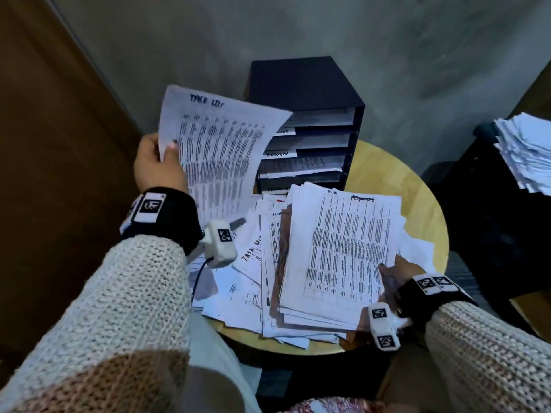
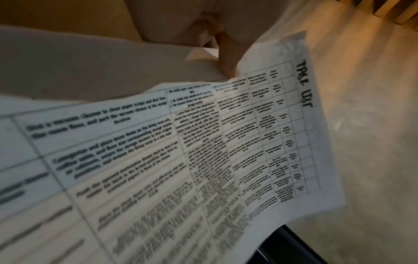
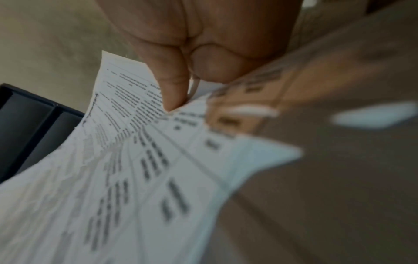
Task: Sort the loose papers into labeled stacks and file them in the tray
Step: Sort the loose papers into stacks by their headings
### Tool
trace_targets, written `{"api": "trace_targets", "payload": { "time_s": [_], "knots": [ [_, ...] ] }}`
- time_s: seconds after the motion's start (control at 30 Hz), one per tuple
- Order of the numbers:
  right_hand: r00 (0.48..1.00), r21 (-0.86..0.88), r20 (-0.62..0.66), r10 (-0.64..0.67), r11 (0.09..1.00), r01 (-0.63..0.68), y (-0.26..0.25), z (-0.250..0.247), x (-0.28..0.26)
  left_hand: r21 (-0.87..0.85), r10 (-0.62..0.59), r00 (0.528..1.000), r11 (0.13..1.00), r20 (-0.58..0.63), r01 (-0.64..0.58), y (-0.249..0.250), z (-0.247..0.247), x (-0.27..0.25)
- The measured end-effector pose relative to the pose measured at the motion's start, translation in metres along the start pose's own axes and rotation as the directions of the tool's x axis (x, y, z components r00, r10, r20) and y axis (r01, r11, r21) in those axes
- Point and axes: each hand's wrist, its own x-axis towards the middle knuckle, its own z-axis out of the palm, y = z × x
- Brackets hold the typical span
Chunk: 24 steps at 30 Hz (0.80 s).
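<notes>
My left hand (image 1: 159, 162) pinches the left edge of a printed sheet (image 1: 220, 153) headed "Task List" and holds it up in front of the black file tray (image 1: 310, 93). The same sheet (image 2: 203, 151) fills the left wrist view, with my thumb (image 2: 227, 59) on its edge. My right hand (image 1: 398, 280) grips the near right corner of a thick bundle of papers (image 1: 343, 248), raised off the loose papers (image 1: 253, 254) spread on the round wooden table (image 1: 417, 198). In the right wrist view my thumb and finger (image 3: 174, 85) pinch that bundle (image 3: 126, 178).
The tray's slots hold sheets and carry white handwritten labels (image 1: 277, 153). A second pile of papers (image 1: 527, 153) sits on a dark surface at the right. A brown door (image 1: 44, 144) stands at the left, a grey wall behind.
</notes>
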Motion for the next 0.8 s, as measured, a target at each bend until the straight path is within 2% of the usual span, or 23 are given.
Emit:
{"api": "trace_targets", "payload": {
  "time_s": [0.07,0.17,0.2,0.3,0.37,0.5,0.57,0.63,0.7,0.73,0.8],
  "knots": [
    [0.999,0.164,0.007,0.035,0.986,-0.036,0.007,0.002,0.008,0.041,-0.016,1.000,0.999,0.018,0.016,0.007,0.004,-0.001],
    [0.998,0.380,-0.014,0.065,0.923,-0.055,0.014,0.006,0.019,0.116,-0.071,0.992,0.992,0.107,0.058,0.002,0.016,-0.014],
    [0.998,0.451,-0.011,0.067,0.891,-0.054,0.017,0.007,0.024,0.134,-0.105,0.983,0.987,0.151,0.085,-0.005,0.022,-0.020],
    [0.995,0.701,0.074,0.067,0.706,-0.100,0.012,0.007,0.021,0.247,-0.198,0.931,0.961,0.306,0.124,-0.032,0.042,-0.046],
    [0.996,0.708,0.085,0.036,0.701,-0.086,0.008,0.008,0.023,0.324,-0.266,0.881,0.936,0.391,0.139,-0.049,0.056,-0.068],
    [0.993,0.616,0.083,0.085,0.779,-0.118,0.003,0.010,0.021,0.337,-0.322,0.768,0.930,0.554,0.147,-0.074,0.083,-0.104],
    [0.990,0.524,0.062,0.130,0.840,-0.143,-0.003,0.011,0.023,0.325,-0.341,0.720,0.931,0.604,0.169,-0.081,0.094,-0.116],
    [0.979,0.347,0.016,0.203,0.917,-0.196,-0.010,0.008,0.020,0.305,-0.391,0.672,0.919,0.629,0.250,-0.092,0.101,-0.121],
    [0.980,0.287,-0.046,0.195,0.942,-0.174,-0.016,0.003,0.017,0.341,-0.431,0.656,0.901,0.620,0.270,-0.105,0.101,-0.116],
    [0.984,0.247,-0.068,0.164,0.958,-0.142,-0.016,0.003,0.021,0.408,-0.463,0.669,0.877,0.582,0.253,-0.111,0.098,-0.110],
    [0.989,0.183,-0.085,0.125,0.977,-0.108,-0.016,0.004,0.024,0.620,-0.561,0.710,0.752,0.425,0.223,-0.125,0.086,-0.095]
  ]
}}
